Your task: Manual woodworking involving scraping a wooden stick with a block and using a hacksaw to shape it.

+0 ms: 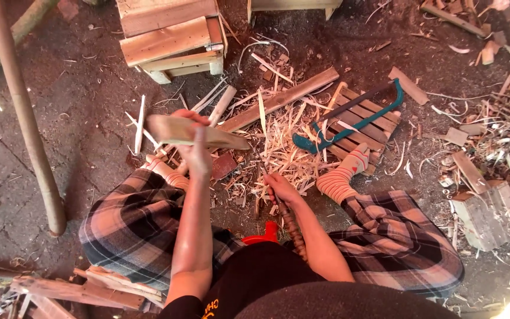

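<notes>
- Above the shavings pile (278,150), the left hand (196,150) has its fingers wrapped round a flat wooden slat (193,131), raised clear of the ground.
- Its long axis runs left to right, the right tip pointing toward the green bow saw (349,121).
- At the near edge of the shavings, the right hand (280,189) is closed on a tool handle (291,227); the working end is hidden.
- Beyond the shavings, the saw lies on a small slatted pallet (364,118).
- Farther up-left of the pile stands a wooden stool (172,41).
</notes>
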